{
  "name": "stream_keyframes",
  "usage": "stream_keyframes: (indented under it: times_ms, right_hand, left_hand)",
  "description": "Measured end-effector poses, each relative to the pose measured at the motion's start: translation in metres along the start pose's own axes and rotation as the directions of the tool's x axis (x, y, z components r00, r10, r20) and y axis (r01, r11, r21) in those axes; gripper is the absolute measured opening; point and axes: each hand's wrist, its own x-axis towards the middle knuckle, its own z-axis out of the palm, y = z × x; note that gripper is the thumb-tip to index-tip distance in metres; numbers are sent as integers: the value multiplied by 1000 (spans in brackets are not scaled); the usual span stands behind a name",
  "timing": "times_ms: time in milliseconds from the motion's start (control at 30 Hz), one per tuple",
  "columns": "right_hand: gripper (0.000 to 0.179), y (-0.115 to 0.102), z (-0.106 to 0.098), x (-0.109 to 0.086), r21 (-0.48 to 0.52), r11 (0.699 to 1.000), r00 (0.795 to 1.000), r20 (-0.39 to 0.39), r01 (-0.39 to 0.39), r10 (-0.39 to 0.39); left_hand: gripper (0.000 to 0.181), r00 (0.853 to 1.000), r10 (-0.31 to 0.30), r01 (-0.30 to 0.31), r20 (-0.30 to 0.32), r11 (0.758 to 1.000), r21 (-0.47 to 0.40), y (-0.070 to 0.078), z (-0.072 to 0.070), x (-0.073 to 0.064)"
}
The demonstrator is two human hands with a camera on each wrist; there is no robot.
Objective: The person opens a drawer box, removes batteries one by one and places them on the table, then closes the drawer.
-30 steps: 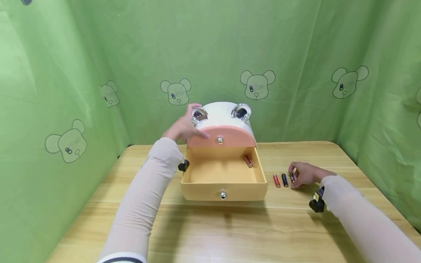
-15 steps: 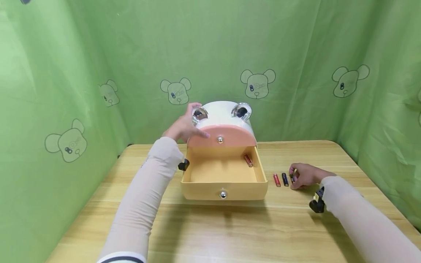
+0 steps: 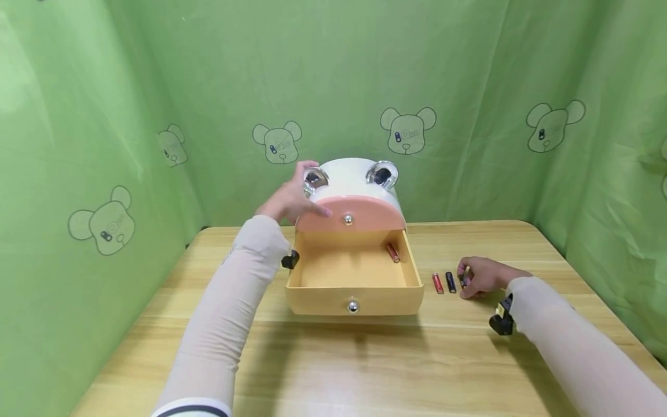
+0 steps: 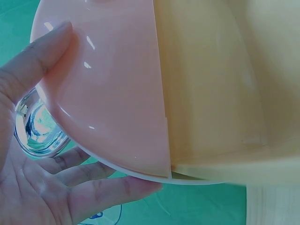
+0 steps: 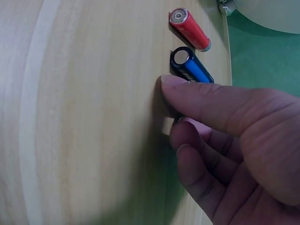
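A frog-like storage box (image 3: 349, 176) with a white top, silver-rimmed eyes and a pink upper drawer front (image 3: 372, 211) stands at the middle of the table. My left hand (image 3: 289, 198) holds its upper left side, thumb on the pink front and fingers around the edge. Below, the yellow drawer (image 3: 318, 302) is pulled out, a red battery (image 3: 393, 253) lying at its right side. On the table to the right, my right hand (image 3: 482, 275) pinches a small dark battery (image 3: 461, 281), mostly hidden by the fingers. Beside it lie a dark blue battery (image 5: 192, 65) and a red battery (image 5: 190, 29).
The wooden table (image 3: 333, 370) extends around the box, its front part nearest me. Green curtains (image 3: 333, 75) with bear-face prints enclose the back and both sides. A small black device (image 3: 502, 317) is worn at the right wrist.
The view has shifted very slightly. Both hands stay nearly where they were, the left on the box and the right at the dark battery.
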Motion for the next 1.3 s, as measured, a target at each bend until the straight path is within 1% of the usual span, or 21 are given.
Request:
stream_keyframes:
  times_ms: [367,533,867,1067,1300]
  right_hand:
    - [42,1,-1,3,1,1000,1000,0,24,-24]
    - [42,2,-2,5,-2,1000,1000,0,19,-19]
    - [43,1,-2,6,2,1000,1000,5,6,-6]
    - [45,4,-3,5,5,1000,1000,14,-15,15]
    - [46,9,-3,3,10,1000,1000,11,-23,23]
  left_hand:
    - [117,1000,-1,1,-6,1000,-9,1,-3,0]
    - [117,1000,1,-1,-4,1000,-20,1,-3,1]
    - [117,1000,3,-3,-6,1000,-10,0,-3,2]
    - [117,1000,-14,14,3,1000,-27,-1,-2,2]
    - [119,1000,-3,3,0,1000,5,-1,-1,2]
